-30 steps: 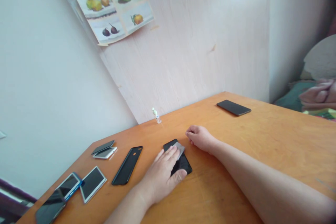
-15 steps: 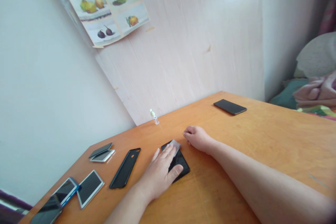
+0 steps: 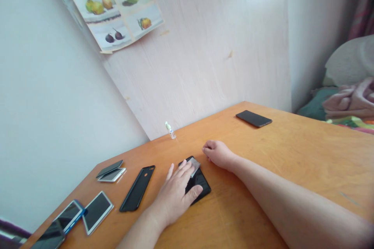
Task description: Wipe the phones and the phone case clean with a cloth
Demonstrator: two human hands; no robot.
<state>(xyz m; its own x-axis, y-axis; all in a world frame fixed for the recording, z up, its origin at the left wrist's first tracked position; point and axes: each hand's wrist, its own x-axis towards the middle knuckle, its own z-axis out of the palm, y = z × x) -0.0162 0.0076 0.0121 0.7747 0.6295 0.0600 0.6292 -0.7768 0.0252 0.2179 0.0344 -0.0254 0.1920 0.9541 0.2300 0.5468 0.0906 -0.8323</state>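
Observation:
My left hand (image 3: 179, 192) lies flat with its fingers spread over a black phone (image 3: 203, 186) on the table. Under its fingertips is a small grey cloth (image 3: 195, 166), pressed against the upper part of the phone. The hand covers much of the phone's left side. To the right of the phone, my right hand (image 3: 217, 154) rests on the table with its fingers curled in; whether anything is inside them is hidden. A black phone case (image 3: 137, 190) lies left of my left hand, apart from it.
A small clear pump bottle (image 3: 170, 130) stands by the wall. Another dark phone (image 3: 253, 118) lies at the back right of the wooden table (image 3: 292, 151). On the left are a white phone (image 3: 97, 212), a blue-edged phone (image 3: 70, 216) and a flip-cover phone (image 3: 111, 171).
My left hand and the cloth have shifted very slightly on the phone, the index finger spread a little wider. The whole view has moved a bit; my right hand stays put.

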